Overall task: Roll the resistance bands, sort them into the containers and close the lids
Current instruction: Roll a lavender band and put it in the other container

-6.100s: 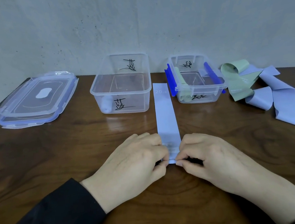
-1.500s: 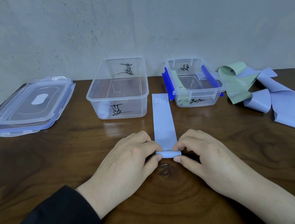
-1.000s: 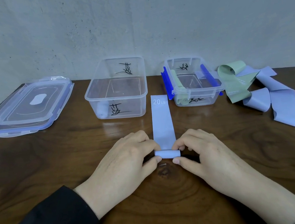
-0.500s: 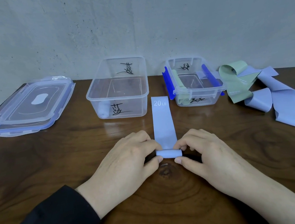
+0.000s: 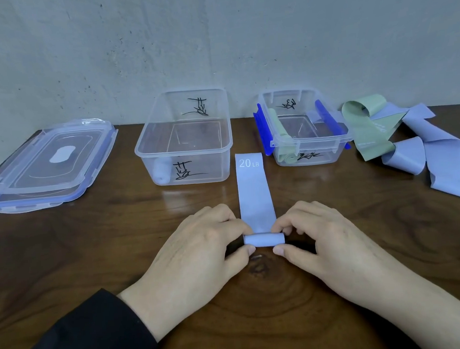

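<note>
Holding one rolled band each, both tubs [image 5: 185,150] [image 5: 306,142] stand uncovered while both hands [image 5: 199,249] [image 5: 323,238] pinch the lilac band [image 5: 256,197] roll.

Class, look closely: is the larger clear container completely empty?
No: a rolled lavender band lies in the front left corner of the larger container.

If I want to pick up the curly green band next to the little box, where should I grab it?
Pinch the green band at its raised loop at the back, coming from above. That loop stands up off the table, so fingers fit around it; its flat tail lies tucked against the purple bands.
</note>
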Motion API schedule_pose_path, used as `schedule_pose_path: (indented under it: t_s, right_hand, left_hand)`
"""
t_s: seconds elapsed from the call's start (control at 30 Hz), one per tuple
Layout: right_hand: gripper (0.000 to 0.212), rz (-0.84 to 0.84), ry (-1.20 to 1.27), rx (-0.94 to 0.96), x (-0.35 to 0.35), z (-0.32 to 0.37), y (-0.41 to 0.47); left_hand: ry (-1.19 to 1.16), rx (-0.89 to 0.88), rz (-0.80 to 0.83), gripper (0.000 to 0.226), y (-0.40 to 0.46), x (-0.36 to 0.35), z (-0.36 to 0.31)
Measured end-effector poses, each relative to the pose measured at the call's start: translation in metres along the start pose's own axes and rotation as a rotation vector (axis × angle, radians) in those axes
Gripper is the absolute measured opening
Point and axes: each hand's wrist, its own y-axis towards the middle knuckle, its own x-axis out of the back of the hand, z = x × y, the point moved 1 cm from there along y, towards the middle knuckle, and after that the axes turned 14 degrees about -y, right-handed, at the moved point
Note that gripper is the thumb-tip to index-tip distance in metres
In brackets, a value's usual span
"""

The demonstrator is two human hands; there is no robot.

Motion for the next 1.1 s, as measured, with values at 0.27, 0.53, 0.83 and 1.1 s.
schedule_pose_path:
  t_s: [0.27,0.53,0.83,1.1]
  right_hand:
    - [0.013,-0.02,-0.022,0.017,-0.0019,-0.0003,0.0001]
    - [0.012,-0.006,0.001,0.005,-0.0012,-0.0002,0.0]
    - [0.014,-0.013,-0.042,0.033,-0.002,0.0003,0.0008]
    - [0.015,0.0,-0.02,0.002,-0.0018,0.0009,0.0013]
  left_hand:
    - [-0.004,-0.003,-0.002,0.016,-0.0002,0.0011,-0.0011]
    - [-0.003,0.003,-0.01,0.025,-0.0009,0.0009,0.0001]
    - [-0.011,0.008,-0.006,0.015,-0.0001,0.0009,-0.0006]
    - [-0.016,0.001,-0.002,0.019,-0.0006,0.001,-0.001]
